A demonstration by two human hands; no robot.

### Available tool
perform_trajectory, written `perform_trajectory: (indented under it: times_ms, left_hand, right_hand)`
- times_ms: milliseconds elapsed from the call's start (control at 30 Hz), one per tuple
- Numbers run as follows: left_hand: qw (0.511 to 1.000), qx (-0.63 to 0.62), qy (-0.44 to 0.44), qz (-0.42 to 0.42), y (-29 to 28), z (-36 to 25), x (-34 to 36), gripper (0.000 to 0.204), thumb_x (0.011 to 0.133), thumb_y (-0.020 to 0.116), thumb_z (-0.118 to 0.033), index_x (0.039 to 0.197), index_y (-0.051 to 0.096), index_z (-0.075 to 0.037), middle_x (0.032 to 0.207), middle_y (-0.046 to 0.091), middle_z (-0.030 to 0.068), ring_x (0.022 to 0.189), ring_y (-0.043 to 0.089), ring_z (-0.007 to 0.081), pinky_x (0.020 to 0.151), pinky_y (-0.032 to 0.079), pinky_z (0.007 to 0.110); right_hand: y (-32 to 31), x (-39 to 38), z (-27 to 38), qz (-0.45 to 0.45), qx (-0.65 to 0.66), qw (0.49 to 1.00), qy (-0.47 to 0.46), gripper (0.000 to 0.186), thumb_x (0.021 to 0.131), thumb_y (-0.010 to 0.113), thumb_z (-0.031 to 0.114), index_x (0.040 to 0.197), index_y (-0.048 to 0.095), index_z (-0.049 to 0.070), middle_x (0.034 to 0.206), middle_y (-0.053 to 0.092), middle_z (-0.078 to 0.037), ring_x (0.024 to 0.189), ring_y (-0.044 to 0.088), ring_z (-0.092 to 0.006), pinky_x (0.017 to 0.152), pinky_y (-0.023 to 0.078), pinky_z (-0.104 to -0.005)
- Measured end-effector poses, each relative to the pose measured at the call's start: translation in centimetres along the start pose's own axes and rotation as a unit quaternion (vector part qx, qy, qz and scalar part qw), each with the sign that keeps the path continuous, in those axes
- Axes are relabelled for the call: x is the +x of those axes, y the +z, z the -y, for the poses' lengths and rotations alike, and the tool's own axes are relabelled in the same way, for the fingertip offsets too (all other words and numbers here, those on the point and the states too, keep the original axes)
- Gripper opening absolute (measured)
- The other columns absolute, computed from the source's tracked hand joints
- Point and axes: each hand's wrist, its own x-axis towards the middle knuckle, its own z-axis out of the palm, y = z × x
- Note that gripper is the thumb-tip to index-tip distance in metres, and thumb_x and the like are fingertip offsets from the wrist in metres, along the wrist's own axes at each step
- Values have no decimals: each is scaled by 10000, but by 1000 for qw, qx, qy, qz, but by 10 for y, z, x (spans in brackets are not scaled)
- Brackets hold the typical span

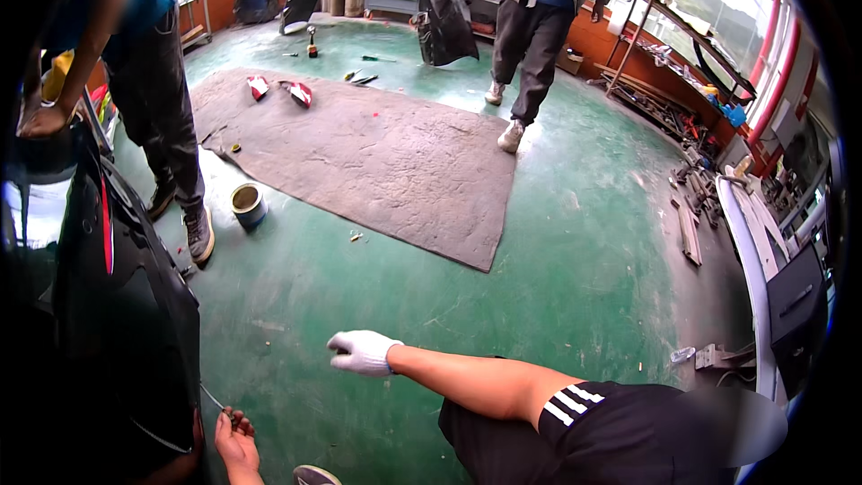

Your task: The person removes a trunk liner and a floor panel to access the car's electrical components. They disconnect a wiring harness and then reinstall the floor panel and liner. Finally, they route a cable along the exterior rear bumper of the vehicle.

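Observation:
My left hand (236,442) is bare, palm up, at the lower left. Its fingers are curled round a thin metal rod (212,397), whose far tip reaches the edge of a glossy black car body (126,305). The rod's near end is hidden in my fingers. I cannot see my right hand. To the right, another person in a black top with white sleeve stripes (620,431) is low down and stretches out an arm. That person's white-gloved hand (364,352) hangs above the green floor (431,305), fingers loosely bent and apart from the car.
A person in blue (148,81) leans over the car at left. Another walks by a grey mat (377,162) bearing two red-and-white lamps (296,92). A can (248,205) stands nearby. A loose bumper (440,9) is behind; a shelf (682,45) and panels (763,278) line the right.

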Motion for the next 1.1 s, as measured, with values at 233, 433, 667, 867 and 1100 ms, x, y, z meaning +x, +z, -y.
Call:
perform_trajectory:
  times_ms: [233, 433, 667, 867, 1100]
  left_hand:
    - [1000, 5, 8, -11, -8, -15, -2, 208, 1045, 600, -298, 1172, 657, -143, 968, 677, 4, 826, 606, 142, 747, 484, 280]
    - [1000, 1, 12, 2, 2, -20, -1, 199, 1048, 597, -294, 1151, 654, -134, 942, 682, 12, 803, 619, 147, 713, 490, 290]
    - [1000, -26, 2, -14, 9, -15, 5, 203, 1060, 570, -318, 1126, 650, -145, 926, 686, 17, 789, 628, 155, 689, 494, 303]
    - [999, -40, -16, -3, 15, -3, 5, 214, 1065, 558, -330, 1123, 645, -143, 917, 674, 23, 790, 622, 164, 692, 494, 316]
    - [995, -74, 18, 60, 15, -31, -16, 316, 1048, 599, -219, 1268, 621, 7, 961, 610, 74, 860, 553, 191, 770, 464, 313]
  right_hand:
    - [-146, -8, -36, -414, 63, 907, 37, 506, 929, 675, 364, 1306, 647, 28, 1300, 684, -184, 1210, 652, -310, 1058, 496, -382]
    - [-376, -13, -52, -541, 246, 804, -15, 219, 966, 620, 291, 839, 598, 113, 667, 562, -8, 568, 519, -153, 544, 444, -358]
    - [-505, -24, 34, -596, 187, 778, 67, 305, 978, 682, 412, 1003, 654, 110, 751, 554, 20, 627, 531, -109, 582, 487, -306]
    - [-528, 6, 54, -543, 378, 749, -28, 307, 993, 621, 406, 846, 618, 137, 701, 575, -7, 562, 544, -182, 530, 426, -364]
    - [-334, 12, 85, -371, 490, 760, -210, 297, 1069, 535, 315, 1079, 682, 57, 976, 715, -67, 848, 658, -200, 789, 527, -355]
